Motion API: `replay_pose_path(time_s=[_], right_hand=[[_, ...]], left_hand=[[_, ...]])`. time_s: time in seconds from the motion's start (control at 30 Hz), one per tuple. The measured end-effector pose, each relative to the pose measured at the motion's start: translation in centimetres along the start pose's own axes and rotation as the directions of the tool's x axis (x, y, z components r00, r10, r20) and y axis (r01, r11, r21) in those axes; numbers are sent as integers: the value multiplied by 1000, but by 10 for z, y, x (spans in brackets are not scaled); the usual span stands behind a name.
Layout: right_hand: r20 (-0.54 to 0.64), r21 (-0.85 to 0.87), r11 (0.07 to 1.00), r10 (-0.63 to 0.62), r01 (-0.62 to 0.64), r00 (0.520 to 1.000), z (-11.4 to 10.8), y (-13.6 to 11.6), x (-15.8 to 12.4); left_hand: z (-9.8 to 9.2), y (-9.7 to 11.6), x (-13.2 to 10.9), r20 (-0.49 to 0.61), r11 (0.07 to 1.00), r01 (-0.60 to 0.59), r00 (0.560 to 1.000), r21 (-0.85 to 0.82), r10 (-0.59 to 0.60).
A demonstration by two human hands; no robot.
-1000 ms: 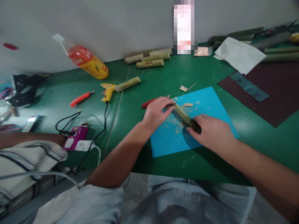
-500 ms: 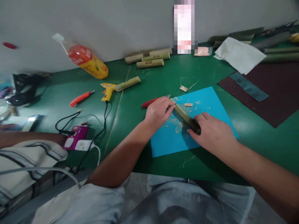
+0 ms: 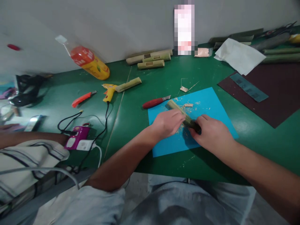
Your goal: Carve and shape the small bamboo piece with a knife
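Note:
A pale green bamboo tube (image 3: 174, 105) lies at a slant over a blue sheet (image 3: 164, 147) strewn with shavings. My right hand (image 3: 211, 131) grips its near, darker end between thumb and curled fingers. Bunched fingers of my left hand (image 3: 167, 123) pinch at the middle of the tube; the fingertips are partly hidden. Just beyond the left hand, a red-handled knife (image 3: 153, 102) rests at the sheet's upper left edge, its blade pointing right. A small cut bamboo chip (image 3: 188, 105) sits on the sheet beside the tube.
To the left are a yellow glue gun (image 3: 109, 92), an orange box cutter (image 3: 82, 99), a purple power adapter (image 3: 77, 137) with cables and a tilted juice bottle (image 3: 90, 62). Several cut bamboo tubes (image 3: 151, 64) line the wall. A dark brown sheet (image 3: 274, 106) lies right. Another person's arm (image 3: 30, 140) is at far left.
My left hand has slid from the tube's far end toward me, down to its middle, uncovering that end and the knife. My right hand keeps its grip in nearly the same place.

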State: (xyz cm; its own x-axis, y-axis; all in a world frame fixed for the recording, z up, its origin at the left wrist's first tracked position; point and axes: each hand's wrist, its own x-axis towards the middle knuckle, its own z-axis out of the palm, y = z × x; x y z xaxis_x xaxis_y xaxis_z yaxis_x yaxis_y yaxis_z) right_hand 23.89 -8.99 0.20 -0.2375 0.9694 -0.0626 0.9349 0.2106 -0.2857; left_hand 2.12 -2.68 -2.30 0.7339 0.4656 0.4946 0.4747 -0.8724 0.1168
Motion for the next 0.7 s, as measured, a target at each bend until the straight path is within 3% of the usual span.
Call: replay_pose_path(time_s=[0.07,0.27,0.4,0.6,0.7], right_hand=[[20,-9,1000,2,-2,1000,0,-1,0],[41,-12,1000,-1,1,999,-1,-2,2],[47,-21,1000,-9,10,999,-1,-1,2],[13,-19,1000,-7,8,1000,0,0,2],[7,-21,1000,-3,3,1000,1,0,1]], left_hand=[[-3,0,0,52,999,-44,998,-11,45],[-3,-11,1,25,998,-37,999,50,36],[2,-8,1,91,995,-104,990,4,103],[-1,-22,3,-4,1000,-16,1000,-4,16],[-3,-23,5,-18,999,-29,999,-19,29]])
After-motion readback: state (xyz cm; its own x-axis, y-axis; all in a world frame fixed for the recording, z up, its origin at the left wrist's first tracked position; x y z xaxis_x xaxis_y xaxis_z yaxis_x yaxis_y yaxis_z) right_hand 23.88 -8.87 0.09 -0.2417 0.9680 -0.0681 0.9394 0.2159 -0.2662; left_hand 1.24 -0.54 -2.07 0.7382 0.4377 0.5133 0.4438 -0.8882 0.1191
